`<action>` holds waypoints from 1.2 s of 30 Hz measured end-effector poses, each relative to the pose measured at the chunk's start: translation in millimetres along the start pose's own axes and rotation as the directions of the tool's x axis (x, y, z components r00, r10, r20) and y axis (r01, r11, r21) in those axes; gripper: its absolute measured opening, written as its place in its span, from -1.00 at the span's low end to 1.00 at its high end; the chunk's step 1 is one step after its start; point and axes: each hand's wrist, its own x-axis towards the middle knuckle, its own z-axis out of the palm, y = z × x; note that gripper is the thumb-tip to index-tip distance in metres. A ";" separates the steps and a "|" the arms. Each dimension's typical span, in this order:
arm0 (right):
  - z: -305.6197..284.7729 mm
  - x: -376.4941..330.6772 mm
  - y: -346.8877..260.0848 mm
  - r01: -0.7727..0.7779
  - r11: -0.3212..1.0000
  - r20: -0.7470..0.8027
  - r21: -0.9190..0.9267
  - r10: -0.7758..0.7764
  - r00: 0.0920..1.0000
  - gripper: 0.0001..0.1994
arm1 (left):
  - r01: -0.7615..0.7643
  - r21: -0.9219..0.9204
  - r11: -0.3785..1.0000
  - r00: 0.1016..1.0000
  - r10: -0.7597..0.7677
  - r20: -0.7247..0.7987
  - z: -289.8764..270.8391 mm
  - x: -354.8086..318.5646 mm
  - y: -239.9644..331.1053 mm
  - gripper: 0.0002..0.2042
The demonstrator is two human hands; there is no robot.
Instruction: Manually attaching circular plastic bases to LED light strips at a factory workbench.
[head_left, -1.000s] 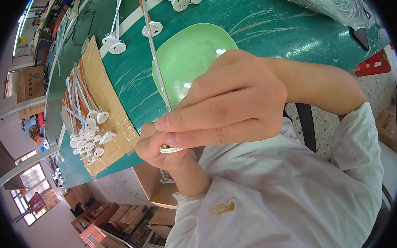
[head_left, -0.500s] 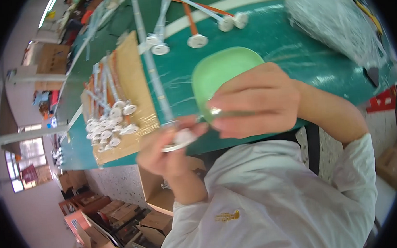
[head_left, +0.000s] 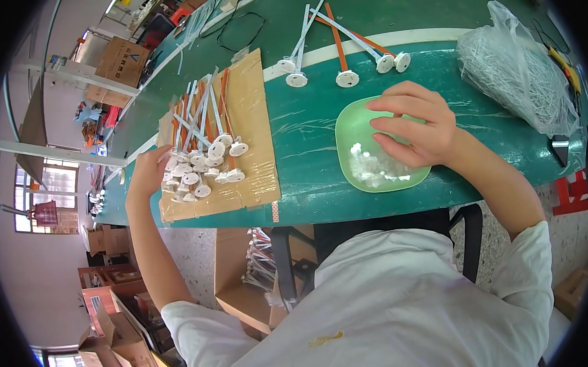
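Observation:
My left hand (head_left: 150, 170) is at the left edge of a pile of strips with round white disc ends (head_left: 198, 165), its fingers closed against the pile. What lies between those fingertips is hidden. The strips are orange and pale translucent, bunched on a flat cardboard sheet (head_left: 256, 139). Over a light green tray (head_left: 348, 125) hovers my right hand (head_left: 415, 126), fingers curved and apart, with nothing visible in them. Small clear-white pieces (head_left: 372, 167) lie in the tray's near part, partly under that hand.
Several more disc-ended strips (head_left: 347, 78) lie across the table beyond the tray. To the right sits a clear plastic bag (head_left: 515, 75) full of thin pale strips. An open carton (head_left: 236, 278) with more strips stands below the table edge, beside a chair armrest (head_left: 284, 256).
My left hand has carried a white-disc strip away from in front of me to the pile on the left. My right hand has moved back over the tray, its fingers spreading.

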 end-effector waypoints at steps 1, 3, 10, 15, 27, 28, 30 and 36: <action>-0.4 0.3 0.5 -0.009 1.000 -0.008 0.000 0.009 1.000 -0.74 | -0.068 -0.036 0.997 0.998 0.069 0.008 -0.6 -1.9 8.9 -0.69; -1.5 0.0 1.9 -0.024 1.000 -0.013 -0.006 0.024 1.000 -0.74 | -0.054 0.271 0.961 0.944 0.138 -0.301 -5.7 -11.8 37.4 -0.73; 0.3 -2.3 3.2 -0.006 1.000 -0.034 0.019 0.007 0.999 -0.72 | -0.456 0.510 0.729 0.407 0.681 -0.609 -1.7 -58.3 192.7 -0.73; -4.1 -3.2 -2.8 0.010 0.995 0.038 0.102 -0.014 0.999 -0.75 | -0.649 0.516 0.559 0.153 0.761 -0.631 6.6 -44.7 262.5 -0.72; -2.4 -8.6 -10.4 -0.071 0.988 0.035 0.138 0.066 0.997 -0.79 | -0.814 0.396 0.426 0.057 0.736 -0.674 22.8 11.5 317.2 -0.83; -2.2 -7.3 -12.1 -0.132 0.980 0.019 0.151 0.131 0.991 -0.82 | -0.818 0.373 0.439 0.052 0.701 -0.711 22.5 15.6 317.6 -0.83; -4.7 -5.8 -10.7 -0.191 0.968 0.022 0.161 0.190 0.982 -0.84 | -0.811 0.373 0.451 0.056 0.694 -0.717 25.3 22.5 318.6 -0.83; -13.5 -0.5 6.8 -0.462 0.856 0.161 0.229 0.435 0.886 -0.89 | -0.758 0.253 0.602 0.150 0.538 -0.830 55.3 47.1 306.7 -0.86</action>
